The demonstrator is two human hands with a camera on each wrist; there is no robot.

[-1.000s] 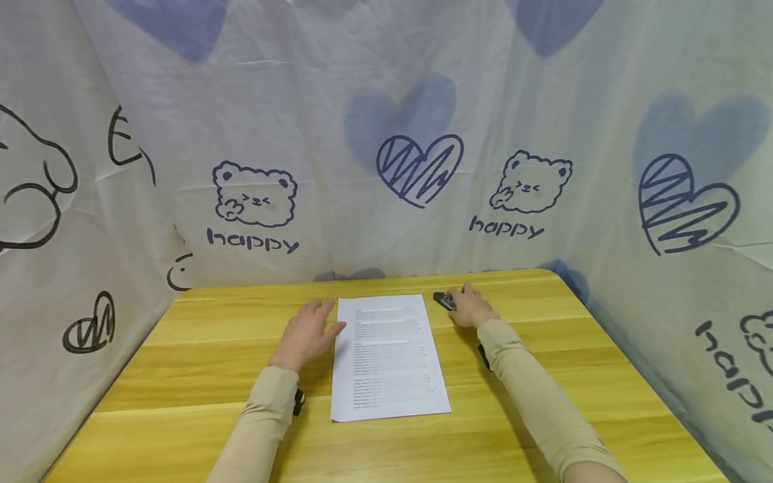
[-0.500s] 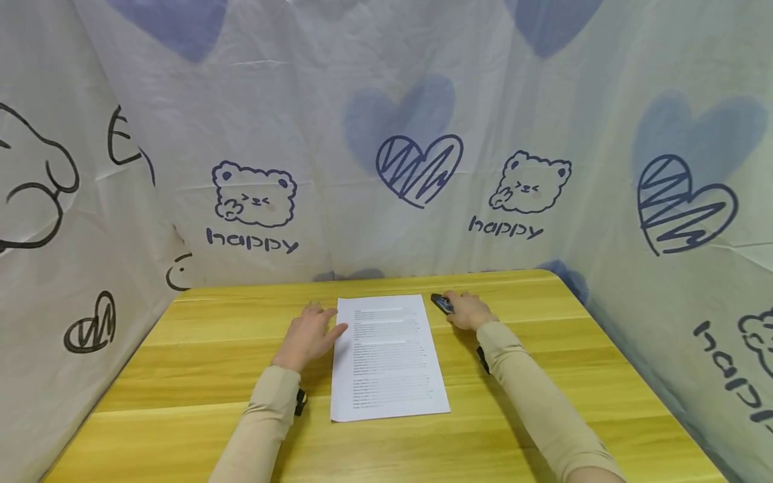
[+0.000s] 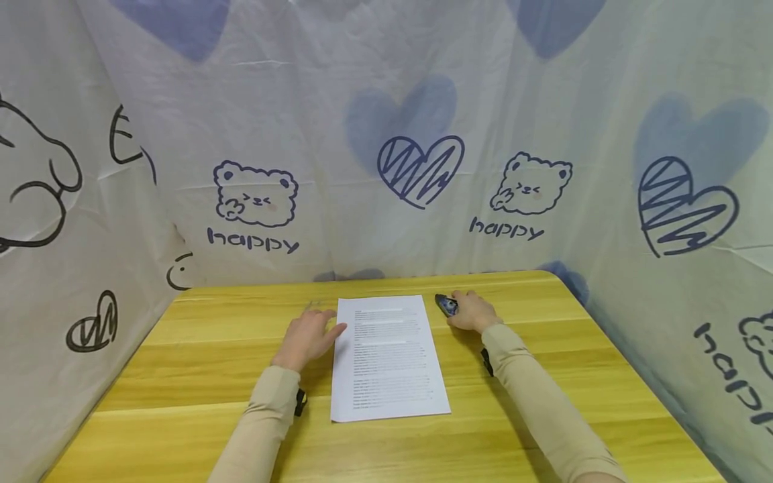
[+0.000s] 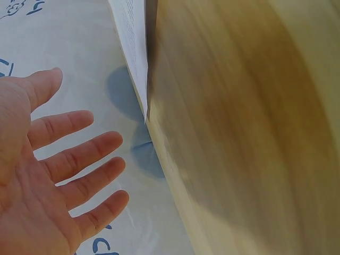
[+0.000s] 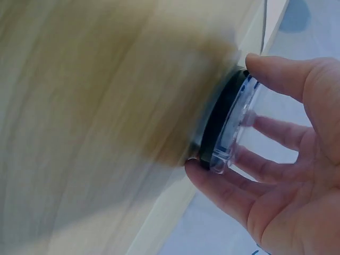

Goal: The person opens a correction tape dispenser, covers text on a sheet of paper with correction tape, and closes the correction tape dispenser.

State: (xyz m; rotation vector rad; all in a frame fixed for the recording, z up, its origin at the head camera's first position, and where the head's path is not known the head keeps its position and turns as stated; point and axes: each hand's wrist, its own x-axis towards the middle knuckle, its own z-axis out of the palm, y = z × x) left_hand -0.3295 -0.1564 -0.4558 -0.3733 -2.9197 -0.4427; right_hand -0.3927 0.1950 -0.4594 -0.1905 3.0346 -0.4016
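In the head view my right hand (image 3: 473,310) holds a small computer mouse (image 3: 447,305) with a dark body, just right of the paper's top corner. The right wrist view shows the mouse (image 5: 228,119) edge-on, with a black base against the table and a clear plastic top. Thumb and fingers grip its two sides. A printed sheet of paper (image 3: 386,359) lies flat in the middle. My left hand (image 3: 304,339) is at its left edge, thumb over the margin. In the left wrist view the left hand (image 4: 58,164) has spread fingers and nothing in the palm.
The yellow wood-grain table (image 3: 199,349) reaches back to a white curtain (image 3: 338,221) printed with hearts and bears. More printed cloth hangs on the left and right sides. A dark wrist device (image 3: 300,402) sits under the left sleeve.
My right hand and the mouse slid slightly left, then back right, and the mouse turned a little. The left hand drew back very slightly at the start; the paper stays in place.
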